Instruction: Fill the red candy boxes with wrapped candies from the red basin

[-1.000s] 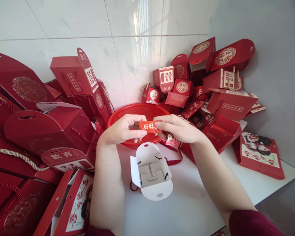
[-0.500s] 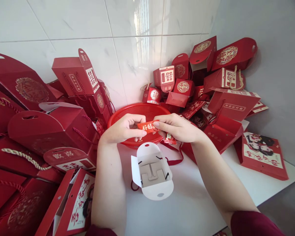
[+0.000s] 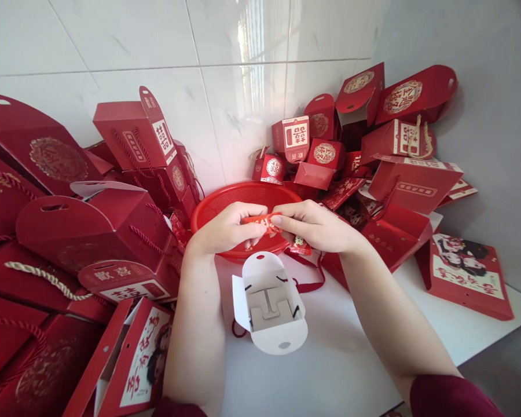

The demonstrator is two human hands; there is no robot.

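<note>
My left hand (image 3: 228, 230) and my right hand (image 3: 315, 225) meet over the front rim of a red plastic basket (image 3: 226, 200). Both pinch a small red sweet packet (image 3: 260, 222) between thumb and fingers, one hand at each end. A second small packet (image 3: 301, 245) shows under my right palm, gripped by its lower fingers. Just below my hands an open gift box (image 3: 269, 304) stands on the white table (image 3: 342, 359), its white inside and flaps facing up.
Red gift boxes with rope handles are heaped at the left (image 3: 95, 231) and piled against the tiled wall at the back right (image 3: 386, 145). A flat red box with a cartoon couple (image 3: 466, 275) lies near the table's right edge.
The red packet has been turned and folded between my fingers, so less of its printed face shows. My hands have stayed over the basket rim.
</note>
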